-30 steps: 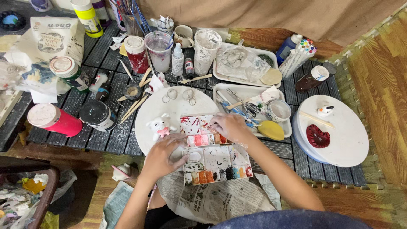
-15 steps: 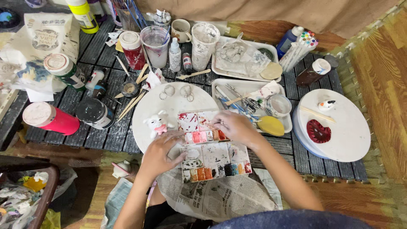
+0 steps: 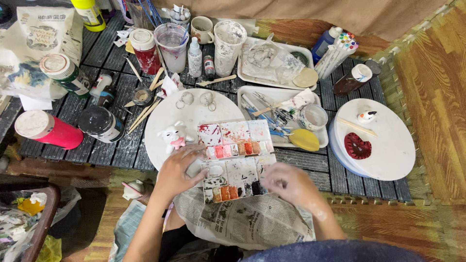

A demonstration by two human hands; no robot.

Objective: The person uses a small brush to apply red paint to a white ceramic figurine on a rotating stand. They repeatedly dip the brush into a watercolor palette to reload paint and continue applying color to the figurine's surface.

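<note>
An open watercolour palette (image 3: 235,157) with stained mixing wells and rows of red, orange and dark paint pans lies on a white round board (image 3: 165,114) and on newspaper (image 3: 247,221). My left hand (image 3: 177,170) rests on the palette's left edge, fingers curled against it. My right hand (image 3: 291,184) is blurred at the palette's lower right corner, fingers bent; I cannot tell whether it holds anything. A small white figurine with pink marks (image 3: 174,136) stands on the board just above my left hand.
Paint bottles, a red jar (image 3: 48,131), cups, brushes and two white trays (image 3: 279,99) crowd the dark slatted table. A second round white board (image 3: 388,145) at right carries a red heart shape (image 3: 358,146) and a tiny figurine. A wooden floor lies right.
My right hand has drawn back from the palette's upper right, near the tray, down to its lower right corner. My left hand has stayed at the palette's left edge.
</note>
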